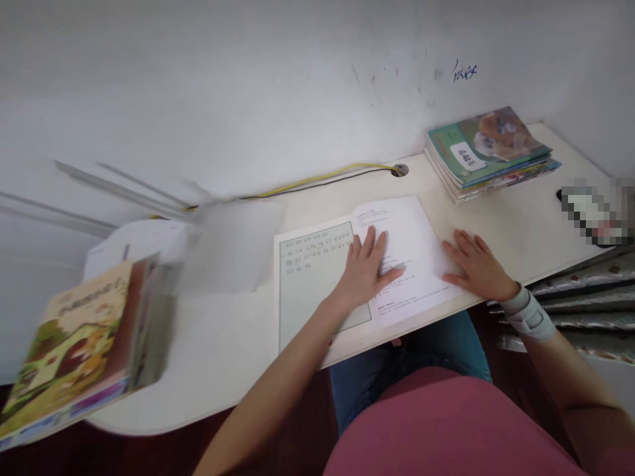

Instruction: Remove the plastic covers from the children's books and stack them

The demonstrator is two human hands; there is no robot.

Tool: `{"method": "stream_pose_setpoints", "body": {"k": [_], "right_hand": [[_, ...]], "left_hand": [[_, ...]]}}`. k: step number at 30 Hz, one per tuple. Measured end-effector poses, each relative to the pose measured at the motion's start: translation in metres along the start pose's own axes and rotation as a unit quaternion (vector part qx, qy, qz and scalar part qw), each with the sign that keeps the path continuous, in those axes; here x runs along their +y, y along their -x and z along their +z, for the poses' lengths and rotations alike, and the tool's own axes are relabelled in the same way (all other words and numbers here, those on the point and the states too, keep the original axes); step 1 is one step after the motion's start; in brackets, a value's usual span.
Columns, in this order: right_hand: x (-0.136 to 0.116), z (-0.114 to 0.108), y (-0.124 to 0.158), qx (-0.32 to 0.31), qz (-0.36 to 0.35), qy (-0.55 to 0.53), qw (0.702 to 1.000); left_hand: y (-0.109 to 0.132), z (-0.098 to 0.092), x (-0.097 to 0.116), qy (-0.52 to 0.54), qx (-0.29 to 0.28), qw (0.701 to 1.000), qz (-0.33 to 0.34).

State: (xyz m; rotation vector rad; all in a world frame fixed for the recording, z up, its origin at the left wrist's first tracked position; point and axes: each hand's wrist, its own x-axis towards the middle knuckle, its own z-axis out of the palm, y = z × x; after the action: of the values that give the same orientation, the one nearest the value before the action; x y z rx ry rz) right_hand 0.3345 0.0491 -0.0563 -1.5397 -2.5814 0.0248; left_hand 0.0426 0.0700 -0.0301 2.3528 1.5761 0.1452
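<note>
An open book (317, 264) lies flat on the white desk (223, 344) in front of me, with a pale green left page and a white right page. My left hand (364, 268) rests flat across the middle of the book, fingers stretched out, holding nothing. My right hand (473, 261) lies flat on the outer edge of the white page, fingers spread. A grey band (528, 317) wraps my right wrist.
A stack of several thin books (489, 155) sits at the desk's back right by the wall. A blurred pile of picture books (74, 344) stands at the left. A yellow cable (317, 178) runs along the wall into a hole (399, 170).
</note>
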Motion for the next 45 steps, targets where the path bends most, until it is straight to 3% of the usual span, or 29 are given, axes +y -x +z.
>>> {"method": "stream_pose_setpoints", "body": {"k": [6, 11, 16, 27, 32, 38, 41, 45], "right_hand": [[0.001, -0.003, -0.001, -0.012, -0.006, 0.008, 1.000], [0.002, -0.003, 0.000, -0.011, -0.007, 0.003, 1.000], [0.003, -0.001, 0.000, -0.002, -0.011, -0.005, 1.000], [0.007, -0.001, 0.003, 0.014, -0.025, 0.013, 1.000], [0.015, 0.007, 0.004, 0.033, -0.043, 0.024, 0.998], [0.017, 0.005, 0.006, 0.035, -0.046, 0.039, 0.998], [-0.009, -0.009, 0.004, 0.062, -0.058, 0.070, 0.994], [-0.065, -0.021, -0.006, 0.066, -0.120, 0.056, 0.989]], "left_hand": [[-0.013, 0.018, 0.010, 0.027, 0.067, 0.997, 0.036], [-0.019, 0.028, 0.018, 0.046, 0.109, 0.993, -0.018], [-0.022, 0.028, 0.032, 0.067, 0.112, 0.989, -0.065], [-0.035, 0.031, 0.045, 0.145, 0.114, 0.981, -0.063], [-0.014, 0.016, 0.015, 0.139, 0.101, 0.985, -0.015], [0.063, 0.012, -0.057, 0.045, 0.178, 0.973, -0.138], [0.095, 0.014, -0.077, 0.059, 0.196, 0.966, -0.156], [0.114, 0.014, -0.082, 0.121, 0.240, 0.949, -0.166]]}}
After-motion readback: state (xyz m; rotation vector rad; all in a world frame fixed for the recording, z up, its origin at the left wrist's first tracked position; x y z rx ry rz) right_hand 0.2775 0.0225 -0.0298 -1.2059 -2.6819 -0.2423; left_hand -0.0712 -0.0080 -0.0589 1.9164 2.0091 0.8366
